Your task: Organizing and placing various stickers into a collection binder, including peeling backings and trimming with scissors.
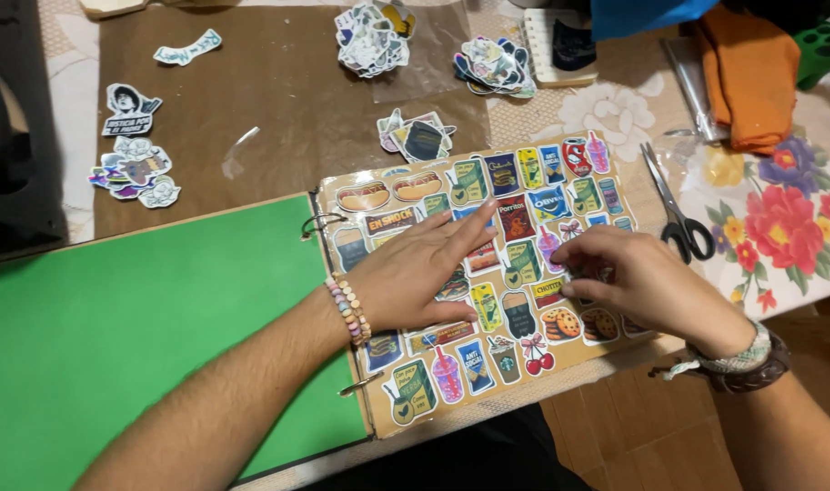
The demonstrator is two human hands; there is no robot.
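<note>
Nearest me, my left hand (415, 273) lies flat with fingers spread, pressing on the sticker page (487, 282) of the open ring binder (160, 336) on the table. Just beside it, my right hand (638, 282) curls, fingertips (574, 264) pinched at a small sticker on that page. Beyond lie black-handled scissors (679, 214), then loose sticker piles (374, 36) on the brown paper (278, 100).
</note>
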